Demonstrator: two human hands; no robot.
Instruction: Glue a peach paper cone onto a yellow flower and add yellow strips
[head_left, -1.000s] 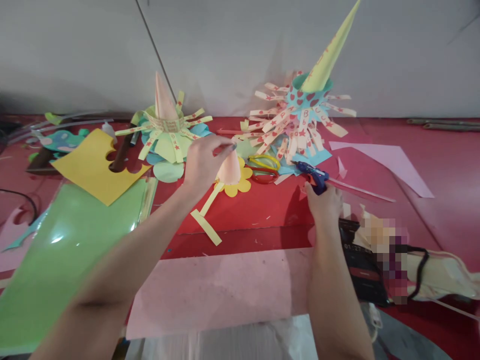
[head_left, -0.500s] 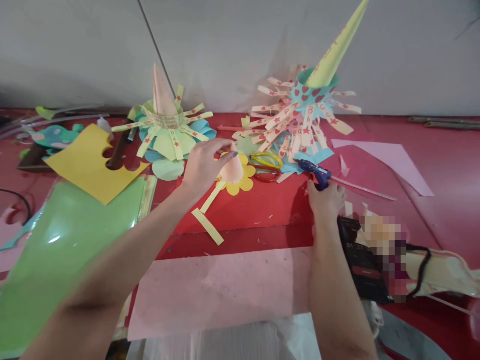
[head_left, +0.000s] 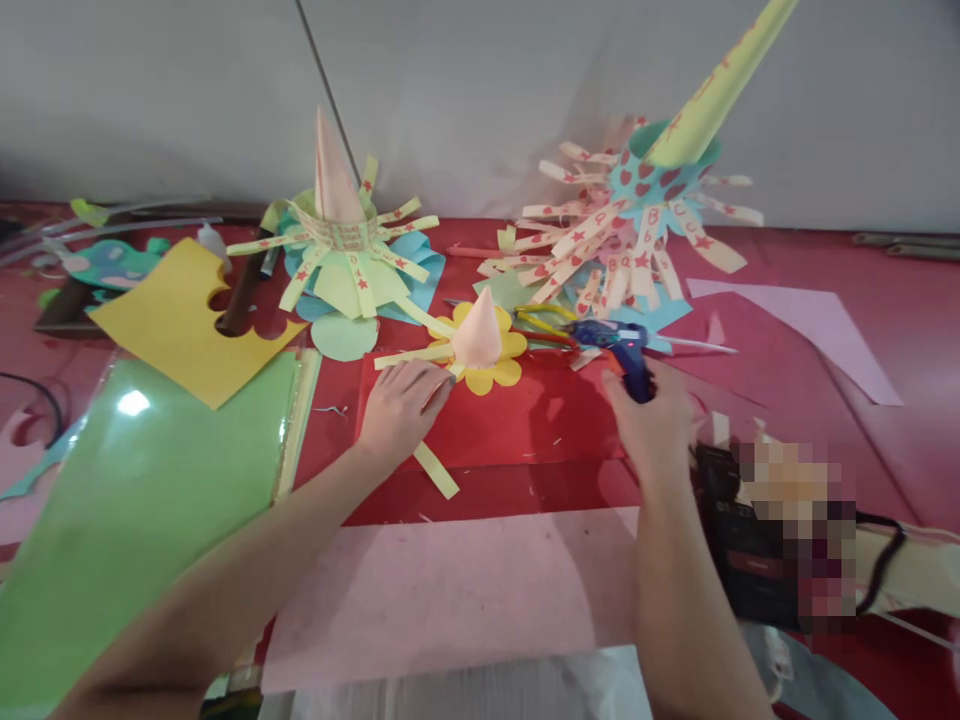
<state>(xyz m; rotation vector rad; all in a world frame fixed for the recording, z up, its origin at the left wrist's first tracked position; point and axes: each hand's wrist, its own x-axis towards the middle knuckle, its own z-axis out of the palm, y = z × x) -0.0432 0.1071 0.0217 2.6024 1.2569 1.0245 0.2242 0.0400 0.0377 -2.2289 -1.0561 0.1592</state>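
A pale pink paper cone (head_left: 478, 335) stands on a yellow paper flower (head_left: 498, 374), with pale yellow strips (head_left: 412, 356) reaching out from it. Just below the flower's lower left edge, my left hand (head_left: 403, 405) is closed on a pale paper strip, whose end (head_left: 457, 370) shows at the fingertips by the cone. My right hand (head_left: 658, 412) grips the handle of a blue glue gun (head_left: 611, 340), its nozzle pointing left towards the flower. Yellow-handled scissors (head_left: 536, 318) lie partly behind the gun. Another loose strip (head_left: 437, 472) rests below my left hand.
Two cone-topped paper crafts with lettered strips stand behind, one left (head_left: 345, 235) and one right (head_left: 652, 200). A yellow sheet (head_left: 169, 325) and green sheets (head_left: 187, 450) lie left. Pink paper (head_left: 450, 590) is in front; a black device (head_left: 742, 540) sits right.
My left hand has left the cone's tip and come down to a strip below it. My right hand has raised the glue gun and brought its nozzle nearer the flower.
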